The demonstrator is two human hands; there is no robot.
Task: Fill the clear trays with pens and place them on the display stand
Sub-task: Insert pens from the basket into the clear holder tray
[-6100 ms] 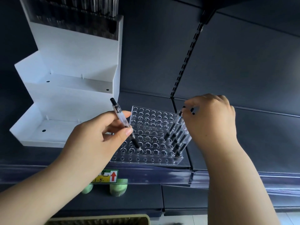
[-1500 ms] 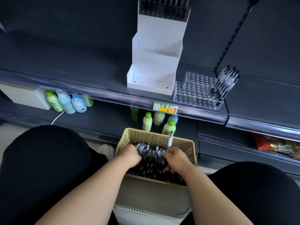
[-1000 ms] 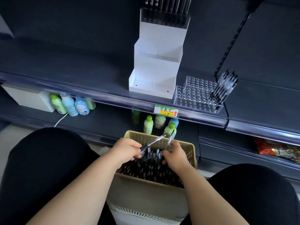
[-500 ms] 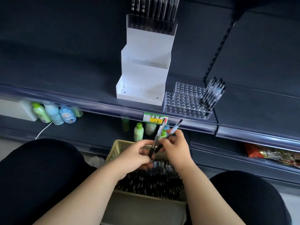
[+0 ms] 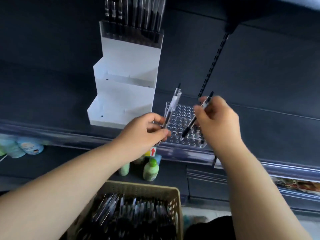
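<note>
While the shelf (image 5: 52, 101) runs wide, your working zone is tight: the display stand (image 5: 124, 101) sits just left of the clear tray (image 5: 181, 115), and a slotted upright (image 5: 213, 64) rises behind it. The stand's top tier already carries a loaded tray (image 5: 133, 32); the two lower tiers hold none. The basket (image 5: 143, 189) of loose pens is below the shelf, close to you. The step looks like tray filling, early on: the holes in view are unfilled, and the right side is hidden behind your right hand (image 5: 218, 122). Your left hand (image 5: 143, 132) pinches a pen (image 5: 173, 104) near upright at the tray's left edge. The right hand pinches a second pen (image 5: 190, 124), tip down, just above the holes. Next move, as I judge it: line each tip up with a free hole and drop straight, since the holes are tightly packed. Open room is above and in front; mind the tray's front edge near the shelf lip.
</note>
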